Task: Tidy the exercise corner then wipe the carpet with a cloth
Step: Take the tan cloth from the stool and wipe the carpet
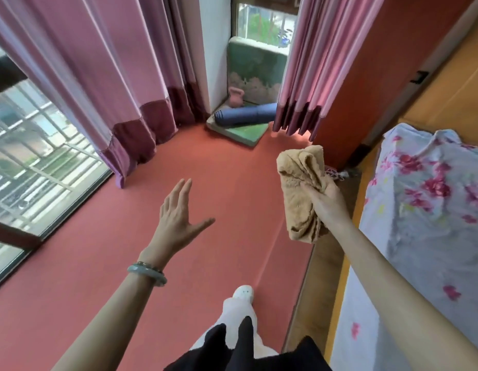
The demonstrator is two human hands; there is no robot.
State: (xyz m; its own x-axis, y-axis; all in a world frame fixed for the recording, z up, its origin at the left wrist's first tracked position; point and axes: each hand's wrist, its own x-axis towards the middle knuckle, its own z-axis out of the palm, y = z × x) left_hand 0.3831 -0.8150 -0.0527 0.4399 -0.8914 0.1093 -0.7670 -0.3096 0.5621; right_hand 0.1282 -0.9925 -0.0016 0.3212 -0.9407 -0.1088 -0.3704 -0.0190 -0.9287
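Right fingers (310, 192) gripping one cloth (302, 188), left fingers (179, 194) spread, one rolled mat (245, 116), one kettlebell (236, 97).

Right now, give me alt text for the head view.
The right hand holds a bunched tan cloth above the red carpet; the left hand is open and empty. In the far corner, a rolled blue mat lies beside a pink kettlebell.

Legible text, labels, brands, numbers, signs: none. No readable marking on any surface, fabric or object in view.
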